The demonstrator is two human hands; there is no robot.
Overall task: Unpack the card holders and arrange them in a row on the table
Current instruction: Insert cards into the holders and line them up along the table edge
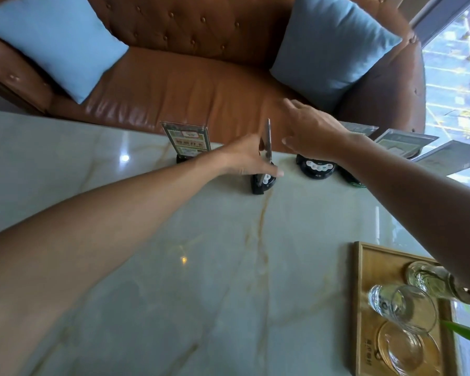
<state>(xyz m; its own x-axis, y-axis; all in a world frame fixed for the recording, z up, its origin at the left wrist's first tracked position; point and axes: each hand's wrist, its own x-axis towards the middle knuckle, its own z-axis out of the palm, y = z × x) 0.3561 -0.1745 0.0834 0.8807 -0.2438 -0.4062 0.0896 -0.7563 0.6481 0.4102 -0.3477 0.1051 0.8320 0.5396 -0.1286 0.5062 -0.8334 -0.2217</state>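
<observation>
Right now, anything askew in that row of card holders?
Yes. The holder under the left hand is turned edge-on, while the leftmost one faces the camera. It also sits nearer than the others on the table. The right hand hovers open above.

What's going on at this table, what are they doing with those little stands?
A person is lining up card holders along the far edge of a marble table, by a brown sofa. The left hand grips one holder, turned edge-on. The right hand hovers open above the next holder. Another stands at the left, and more are at the right. A wooden tray of glasses sits nearby.
</observation>
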